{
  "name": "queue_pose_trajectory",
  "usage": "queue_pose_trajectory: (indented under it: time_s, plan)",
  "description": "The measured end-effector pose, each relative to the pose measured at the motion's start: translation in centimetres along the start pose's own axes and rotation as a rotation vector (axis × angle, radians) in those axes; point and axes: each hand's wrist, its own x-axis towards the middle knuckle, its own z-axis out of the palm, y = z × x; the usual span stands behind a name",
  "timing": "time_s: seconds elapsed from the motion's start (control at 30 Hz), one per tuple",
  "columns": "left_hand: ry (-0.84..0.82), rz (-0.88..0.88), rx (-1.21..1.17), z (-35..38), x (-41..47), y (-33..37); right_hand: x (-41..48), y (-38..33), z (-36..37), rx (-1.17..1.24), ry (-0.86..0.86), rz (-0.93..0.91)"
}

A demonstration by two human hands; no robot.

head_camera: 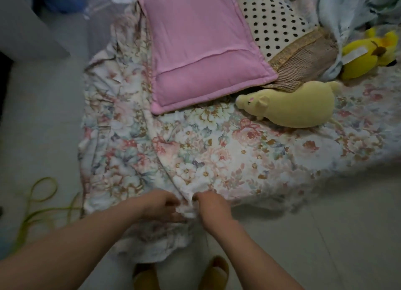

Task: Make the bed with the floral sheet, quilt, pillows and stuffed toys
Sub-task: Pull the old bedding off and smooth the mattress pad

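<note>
Your left hand [160, 205] and right hand [211, 205] are side by side with fingers curled. Each grips a bunched fold of the floral sheet [195, 151] at the bed's near edge. Beyond the hands, the pink pillow [204, 51] overlaps the polka-dot pillow [271, 18]. Beyond and right of the right hand lies the pale yellow stuffed toy [293, 109], with the bright yellow stuffed toy [366, 57] farther right.

A single head-worn view looks steeply down from standing height, facing the bed's near edge; the wide lens bends and blurs the margins; the left hand [160, 205] and right hand [211, 205] sit close, low centre, at the floral sheet [217, 151]; floor [43, 127] fills the left and bottom; slippers [214, 272] touch the lower border.
</note>
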Motion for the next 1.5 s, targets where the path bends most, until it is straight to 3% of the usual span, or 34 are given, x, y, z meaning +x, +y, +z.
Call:
queue_pose_trajectory:
  time_s: [0.17, 0.27, 0.37, 0.47, 0.53, 0.6, 0.67, 0.73, 0.83, 0.9, 0.97, 1.0, 1.07, 1.1, 1.13, 1.2, 1.27, 1.37, 1.43, 1.5]
  plan:
    - [0.511, -0.112, -0.168, 0.5, -2.0, -11.0, 4.3, -8.0, 1.5, 0.094, 0.092, -0.238]
    - [0.985, -0.443, -0.376, 0.8, -2.6, -15.9, 5.8, -12.3, 2.7, 0.123, 0.056, -0.273]
    - [0.921, -0.638, -0.523, 1.4, -2.9, -19.6, 7.1, -15.6, 4.5, 0.188, 0.082, -0.242]
    - [0.772, -0.49, -0.918, 1.2, -2.8, -21.9, 8.6, -19.2, 6.9, 0.262, 0.209, -0.169]
    - [0.78, -0.412, -1.18, 0.8, -2.5, -22.3, 9.8, -21.7, 7.8, 0.265, 0.23, -0.146]
    - [0.743, -0.454, -1.323, 1.0, -1.6, -22.9, 10.7, -23.6, 8.1, 0.247, 0.221, -0.114]
    - [0.648, -0.51, -1.131, 1.4, -1.3, -23.4, 11.4, -24.6, 8.3, 0.147, 0.189, -0.096]
    - [0.715, -0.523, -0.839, 2.3, -1.0, -24.4, 12.1, -25.3, 8.4, 0.054, 0.182, -0.045]
    - [0.974, -0.326, -0.817, 2.8, -1.8, -24.1, 12.5, -26.3, 8.6, 0.037, 0.337, -0.049]
    - [1.014, -0.162, -0.835, 2.7, -2.4, -24.1, 13.0, -27.4, 9.2, 0.051, 0.298, -0.06]
    - [0.969, -0.03, -0.865, 2.3, -2.9, -23.7, 13.2, -27.6, 9.0, 0.241, 0.32, 0.016]
    - [0.946, 0.009, -0.959, 2.0, -3.0, -23.3, 13.0, -27.5, 8.1, 0.487, 0.319, 0.103]
    - [0.994, -0.059, -1.207, 1.0, -2.7, -23.3, 13.3, -27.0, 6.5, 1.301, 0.212, 0.268]
    - [1.003, -0.143, -1.315, 0.6, -2.6, -23.5, 13.3, -26.5, 6.3, 1.683, 0.073, 0.321]
    - [0.981, -0.201, -1.421, 0.2, -2.3, -23.6, 13.0, -26.3, 6.2, 1.939, -0.02, 0.339]
    - [0.904, -0.207, -1.536, -0.3, -1.7, -23.1, 12.4, -25.9, 6.1, 2.041, -0.095, 0.382]
    - [0.868, -0.192, -1.506, -0.9, -1.6, -22.8, 11.3, -25.6, 6.3, 1.95, -0.19, 0.377]
    - [0.759, -0.189, -1.621, -2.9, -3.1, -23.5, 9.0, -26.9, 7.2, 1.402, -0.218, 0.308]
    - [0.524, -0.065, -1.71, -4.3, -4.3, -24.5, 7.9, -29.0, 8.4, 0.915, -0.315, 0.076]
    - [0.529, -0.031, -1.426, -5.1, -4.9, -26.1, 7.4, -30.8, 9.9, 0.542, -0.343, -0.129]
